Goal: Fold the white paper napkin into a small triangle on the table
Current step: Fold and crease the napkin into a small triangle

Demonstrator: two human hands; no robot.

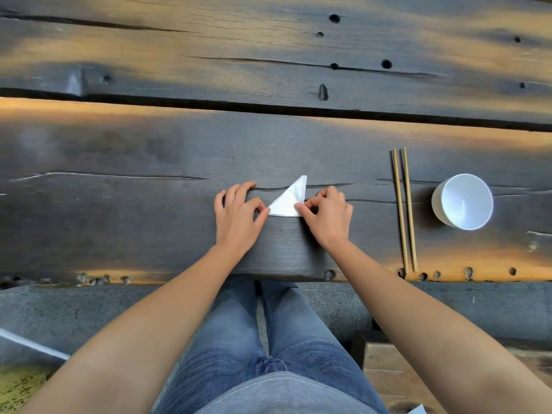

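Note:
The white paper napkin [289, 200] lies flat on the dark wooden table [149, 204] as a small triangle, its tip pointing away from me. My left hand [239, 215] rests palm down on the table, thumb and forefinger pinching the napkin's left corner. My right hand [327, 215] pinches the lower right corner between thumb and forefinger, with the other fingers curled. Both hands touch only the napkin's near edge.
A pair of wooden chopsticks [404, 209] lies to the right of my right hand, pointing away from me. Beyond them stands a white bowl [462, 201]. The table's near edge [268, 276] runs just above my legs in jeans. A wide gap [268, 107] splits the planks farther back.

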